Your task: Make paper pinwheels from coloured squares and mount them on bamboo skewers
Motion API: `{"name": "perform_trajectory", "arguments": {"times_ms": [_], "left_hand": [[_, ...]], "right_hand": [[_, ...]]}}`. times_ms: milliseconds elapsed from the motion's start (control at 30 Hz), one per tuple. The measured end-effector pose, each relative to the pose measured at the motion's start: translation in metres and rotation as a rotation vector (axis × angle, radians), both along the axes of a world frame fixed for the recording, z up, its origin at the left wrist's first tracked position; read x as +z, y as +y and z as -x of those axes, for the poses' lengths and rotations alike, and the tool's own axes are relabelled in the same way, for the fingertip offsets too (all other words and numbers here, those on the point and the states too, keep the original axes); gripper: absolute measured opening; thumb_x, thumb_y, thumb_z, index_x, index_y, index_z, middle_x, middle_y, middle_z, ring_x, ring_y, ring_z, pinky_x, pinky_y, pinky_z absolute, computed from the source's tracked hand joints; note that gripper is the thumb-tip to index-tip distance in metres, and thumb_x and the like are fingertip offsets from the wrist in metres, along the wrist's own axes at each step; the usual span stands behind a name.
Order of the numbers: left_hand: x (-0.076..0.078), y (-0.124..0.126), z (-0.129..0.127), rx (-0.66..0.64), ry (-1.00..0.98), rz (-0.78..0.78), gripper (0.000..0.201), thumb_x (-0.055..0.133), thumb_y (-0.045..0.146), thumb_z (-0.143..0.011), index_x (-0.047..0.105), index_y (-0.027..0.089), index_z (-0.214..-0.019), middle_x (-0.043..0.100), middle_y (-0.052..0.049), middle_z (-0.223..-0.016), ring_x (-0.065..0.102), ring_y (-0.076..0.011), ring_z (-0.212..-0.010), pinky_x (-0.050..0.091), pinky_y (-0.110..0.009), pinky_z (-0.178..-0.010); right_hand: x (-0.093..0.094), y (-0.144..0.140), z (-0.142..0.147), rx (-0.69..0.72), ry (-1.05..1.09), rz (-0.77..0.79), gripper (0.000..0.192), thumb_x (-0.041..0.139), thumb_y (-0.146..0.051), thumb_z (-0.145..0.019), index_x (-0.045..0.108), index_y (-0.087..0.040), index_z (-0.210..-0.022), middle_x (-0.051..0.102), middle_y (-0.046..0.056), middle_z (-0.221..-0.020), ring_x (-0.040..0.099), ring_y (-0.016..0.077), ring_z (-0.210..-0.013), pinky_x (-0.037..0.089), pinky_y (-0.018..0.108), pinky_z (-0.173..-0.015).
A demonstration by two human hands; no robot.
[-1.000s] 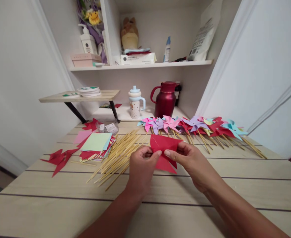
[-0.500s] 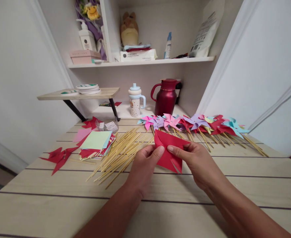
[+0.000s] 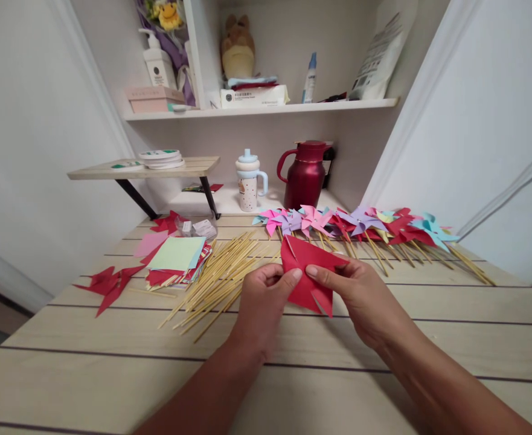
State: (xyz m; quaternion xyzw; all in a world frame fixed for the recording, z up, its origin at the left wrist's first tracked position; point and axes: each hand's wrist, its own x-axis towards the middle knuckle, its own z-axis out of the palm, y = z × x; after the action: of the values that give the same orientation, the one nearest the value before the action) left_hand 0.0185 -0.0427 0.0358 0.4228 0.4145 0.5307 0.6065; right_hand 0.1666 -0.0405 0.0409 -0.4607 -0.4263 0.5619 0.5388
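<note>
Hands first: my left hand and right hand both pinch the red paper piece, thumbs meeting at its middle, held just above the worktop. Paper folded, pointed flaps; one tip points down toward me, another up-left, long axis roughly up-left to down-right, tilted. Bare worktop in front of and below my hands, free room there. Left, just beside my left hand, a loose spread of bamboo sticks, then a stack of coloured paper squares. Behind, near the far edge, a row of finished pinwheels runs rightward. Red jug further back, well apart.
</note>
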Motion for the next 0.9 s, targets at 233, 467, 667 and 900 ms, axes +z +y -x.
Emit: {"name": "perform_trajectory", "arguments": {"times_ms": [233, 467, 667, 900], "left_hand": [[0.0004, 0.0033, 0.0044, 0.057, -0.156, 0.106, 0.027, 0.081, 0.036, -0.07, 0.075, 0.015, -0.086, 0.076, -0.008, -0.079, 0.071, -0.021, -0.072, 0.054, -0.033, -0.073], [0.0019, 0.0068, 0.0086, 0.05, -0.268, 0.145, 0.033, 0.081, 0.03, -0.07, 0.076, 0.011, -0.096, 0.078, -0.013, -0.092, 0.073, -0.0228, -0.079, 0.055, -0.035, -0.08], [0.0067, 0.0055, 0.0099, 0.06, -0.317, 0.141, 0.03, 0.078, 0.025, -0.074, 0.075, 0.009, -0.099, 0.078, -0.012, -0.09, 0.071, -0.0185, -0.073, 0.054, -0.028, -0.071], [0.0085, 0.0034, 0.0095, 0.028, -0.323, 0.134, 0.03, 0.079, 0.028, -0.073, 0.077, 0.012, -0.097, 0.078, -0.011, -0.087, 0.072, -0.0198, -0.075, 0.053, -0.029, -0.072]], "right_hand": [[-0.0004, 0.0002, -0.0029, -0.083, -0.11, -0.229, 0.05, 0.078, -0.042, -0.079, 0.058, -0.03, -0.123, 0.068, 0.002, -0.097, 0.066, 0.0191, -0.088, 0.055, 0.032, -0.077], [0.0001, -0.0039, -0.0074, -0.027, -0.195, -0.351, 0.025, 0.075, -0.033, -0.084, 0.057, -0.033, -0.102, 0.06, 0.001, -0.121, 0.06, 0.0197, -0.105, 0.052, 0.032, -0.086], [-0.0024, -0.0044, -0.0083, 0.172, -0.356, -0.343, 0.01, 0.068, -0.03, -0.088, 0.07, -0.031, -0.098, 0.061, 0.002, -0.111, 0.059, 0.0184, -0.098, 0.048, 0.03, -0.082], [-0.0018, -0.0049, -0.0079, 0.189, -0.461, -0.382, 0.016, 0.069, -0.031, -0.084, 0.077, -0.033, -0.098, 0.061, 0.004, -0.107, 0.059, 0.0219, -0.095, 0.048, 0.035, -0.081]]}}
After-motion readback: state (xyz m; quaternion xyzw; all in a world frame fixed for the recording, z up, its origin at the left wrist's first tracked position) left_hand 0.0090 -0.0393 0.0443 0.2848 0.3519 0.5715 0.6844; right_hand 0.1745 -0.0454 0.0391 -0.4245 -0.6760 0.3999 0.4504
